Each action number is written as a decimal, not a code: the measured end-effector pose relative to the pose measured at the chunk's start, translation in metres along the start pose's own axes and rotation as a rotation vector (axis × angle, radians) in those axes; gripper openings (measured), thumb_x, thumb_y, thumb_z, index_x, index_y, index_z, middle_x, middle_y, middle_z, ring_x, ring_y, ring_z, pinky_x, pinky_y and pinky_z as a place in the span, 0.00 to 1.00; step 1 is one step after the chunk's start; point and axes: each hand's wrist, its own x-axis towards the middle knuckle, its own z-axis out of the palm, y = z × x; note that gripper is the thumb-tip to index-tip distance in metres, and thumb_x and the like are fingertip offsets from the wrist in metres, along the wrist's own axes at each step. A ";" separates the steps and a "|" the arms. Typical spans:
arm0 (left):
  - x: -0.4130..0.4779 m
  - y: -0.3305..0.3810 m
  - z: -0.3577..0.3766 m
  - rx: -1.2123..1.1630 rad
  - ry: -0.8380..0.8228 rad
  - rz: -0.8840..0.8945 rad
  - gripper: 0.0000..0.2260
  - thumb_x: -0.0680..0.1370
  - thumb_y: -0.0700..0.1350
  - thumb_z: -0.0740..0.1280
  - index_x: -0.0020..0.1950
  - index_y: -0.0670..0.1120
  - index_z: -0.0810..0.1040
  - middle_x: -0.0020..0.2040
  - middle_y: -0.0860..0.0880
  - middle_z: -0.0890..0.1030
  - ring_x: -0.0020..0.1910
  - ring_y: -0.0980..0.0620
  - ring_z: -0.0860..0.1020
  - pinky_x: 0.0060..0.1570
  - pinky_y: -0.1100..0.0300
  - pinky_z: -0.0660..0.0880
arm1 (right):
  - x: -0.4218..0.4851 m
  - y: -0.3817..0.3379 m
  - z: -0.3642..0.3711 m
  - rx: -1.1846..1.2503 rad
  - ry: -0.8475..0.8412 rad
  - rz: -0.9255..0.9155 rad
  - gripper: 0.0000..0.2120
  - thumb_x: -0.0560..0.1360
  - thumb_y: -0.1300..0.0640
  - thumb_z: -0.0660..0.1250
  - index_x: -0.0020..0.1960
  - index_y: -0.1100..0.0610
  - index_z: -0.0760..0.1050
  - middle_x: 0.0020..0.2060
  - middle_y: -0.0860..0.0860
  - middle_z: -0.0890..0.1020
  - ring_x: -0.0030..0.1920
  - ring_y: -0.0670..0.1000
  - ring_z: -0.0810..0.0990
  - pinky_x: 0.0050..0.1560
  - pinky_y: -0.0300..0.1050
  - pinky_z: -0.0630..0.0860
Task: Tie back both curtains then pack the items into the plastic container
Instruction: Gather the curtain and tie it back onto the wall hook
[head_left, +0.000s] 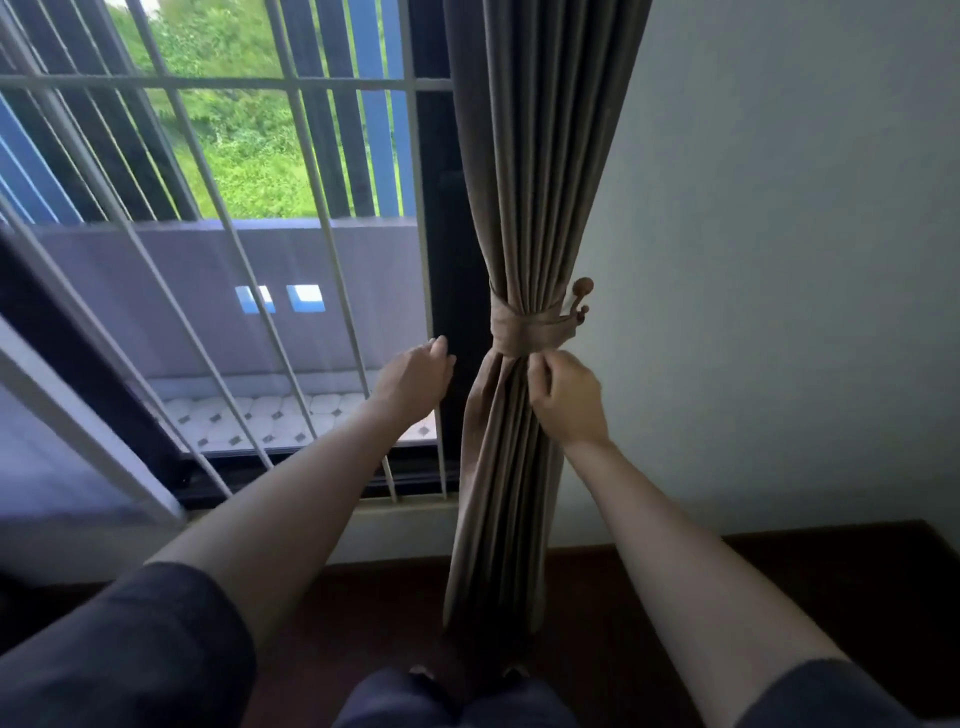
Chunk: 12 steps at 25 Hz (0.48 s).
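Window grille (311, 83) filled the left of view; white wall (779, 208) on the right. Curtain (540, 156) hung gathered between them, cinched by a fabric tie-back (522, 330) looped to a wall hook (581, 299). Right hand (569, 397) pinched folds just under the tie-back. Left hand (415, 374) hung loosely curled beside the curtain, holding nothing. Plastic container not in view. Risk: tugging the folds downward could drag the loop off the hook, releasing the bundle.
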 end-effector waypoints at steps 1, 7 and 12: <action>-0.004 -0.005 -0.002 -0.006 0.012 -0.005 0.12 0.82 0.45 0.53 0.52 0.37 0.71 0.43 0.38 0.79 0.41 0.36 0.79 0.34 0.54 0.66 | -0.002 -0.011 0.006 0.022 -0.031 -0.020 0.12 0.79 0.57 0.57 0.42 0.61 0.75 0.38 0.55 0.80 0.37 0.52 0.77 0.39 0.46 0.72; -0.023 -0.049 -0.027 -0.020 0.046 -0.120 0.12 0.82 0.45 0.54 0.50 0.38 0.72 0.47 0.38 0.79 0.46 0.36 0.78 0.40 0.50 0.70 | 0.012 -0.073 0.051 0.045 -0.134 -0.181 0.17 0.79 0.54 0.52 0.48 0.61 0.77 0.43 0.57 0.81 0.45 0.56 0.79 0.46 0.48 0.73; -0.054 -0.138 -0.057 0.071 -0.030 -0.337 0.19 0.82 0.47 0.53 0.69 0.38 0.68 0.68 0.39 0.72 0.67 0.41 0.71 0.63 0.49 0.69 | 0.022 -0.141 0.116 -0.034 -0.361 -0.328 0.22 0.81 0.48 0.52 0.67 0.59 0.70 0.64 0.55 0.76 0.64 0.57 0.74 0.60 0.48 0.70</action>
